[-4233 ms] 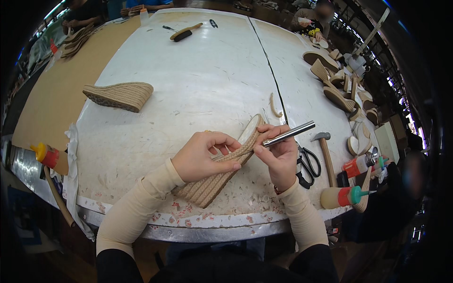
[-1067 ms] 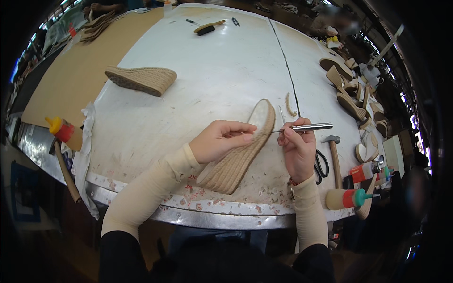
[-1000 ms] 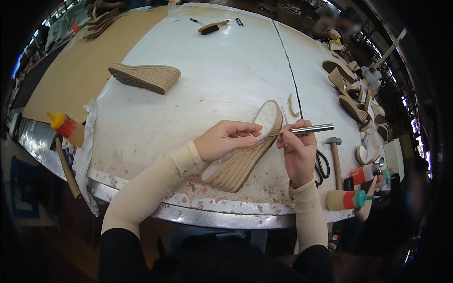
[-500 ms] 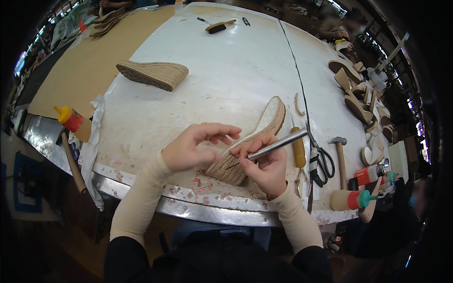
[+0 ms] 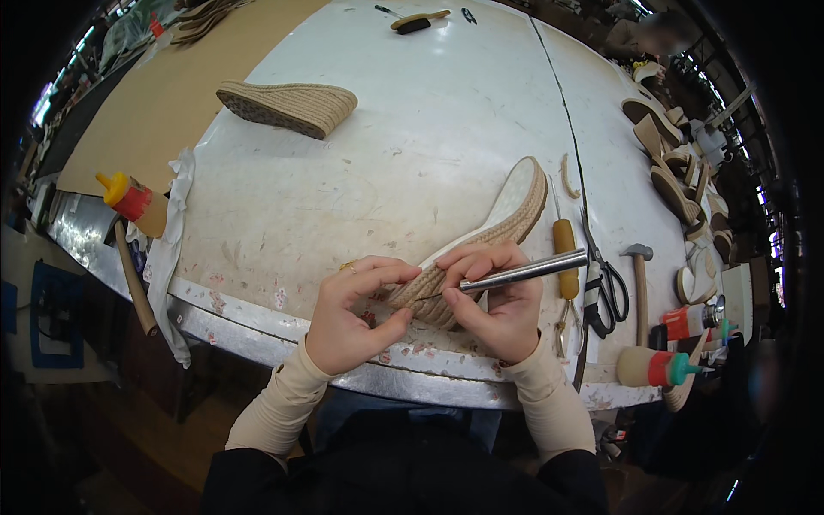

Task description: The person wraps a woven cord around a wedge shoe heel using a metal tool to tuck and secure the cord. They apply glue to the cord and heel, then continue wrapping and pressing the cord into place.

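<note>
A rope-wrapped wedge sole (image 5: 525, 206) with a white top lies on the table in front of me, its heel toward me. My left hand (image 5: 348, 318) grips the left side of the heel between thumb and fingers. In my right hand (image 5: 506, 313) is a metal-handled awl (image 5: 536, 269), held like a pen. Its thin dark tip points left and meets the rope side of the heel, close to my left fingertips. Some right fingers rest on the sole's upper edge. The heel's lower part is partly hidden by my hands.
Another wedge sole (image 5: 290, 106) lies farther off. To the right are a wooden-handled tool (image 5: 564, 257), scissors (image 5: 611, 296), a hammer (image 5: 640, 292) and a green-capped bottle (image 5: 645, 366), with several soles (image 5: 674, 193) beyond. A yellow-capped bottle (image 5: 142, 208) stands left; a brush (image 5: 418, 23) lies far back.
My left hand, open above the heel before, has come down and closed on it. The awl stays in my right hand, its tip at the heel. The whole view has shifted slightly.
</note>
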### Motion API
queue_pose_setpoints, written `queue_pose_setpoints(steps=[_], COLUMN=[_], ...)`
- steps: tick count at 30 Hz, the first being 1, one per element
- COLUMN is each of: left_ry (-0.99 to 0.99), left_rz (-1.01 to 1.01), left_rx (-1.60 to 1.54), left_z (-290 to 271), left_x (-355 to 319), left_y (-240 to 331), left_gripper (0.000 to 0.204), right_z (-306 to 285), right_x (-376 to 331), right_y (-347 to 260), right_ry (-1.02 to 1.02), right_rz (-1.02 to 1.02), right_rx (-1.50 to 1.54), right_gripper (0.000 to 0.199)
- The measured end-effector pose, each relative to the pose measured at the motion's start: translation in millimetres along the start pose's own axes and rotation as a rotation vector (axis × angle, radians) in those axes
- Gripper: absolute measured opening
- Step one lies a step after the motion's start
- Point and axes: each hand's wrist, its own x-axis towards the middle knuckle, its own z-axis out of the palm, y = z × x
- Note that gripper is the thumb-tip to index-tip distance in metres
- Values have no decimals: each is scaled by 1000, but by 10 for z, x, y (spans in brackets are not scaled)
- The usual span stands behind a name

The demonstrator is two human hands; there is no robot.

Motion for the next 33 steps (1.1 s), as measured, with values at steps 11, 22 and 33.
queue_pose_setpoints(steps=[11,22,33], left_ry=[44,48,120], left_rz=[-39,16,-184], left_rx=[-99,-16,-199], left_z=[-14,6,72], left_x=[-31,-24,-56], left_y=[19,-4,-21], left_gripper=[29,29,22], right_z=[-15,0,2], right_x=[-17,-14,-19], right_y=[5,10,4], right_ry=[29,-1,66], right_rz=[13,-24,16], right_rx=[67,-26,55], right_gripper=[27,27,29])
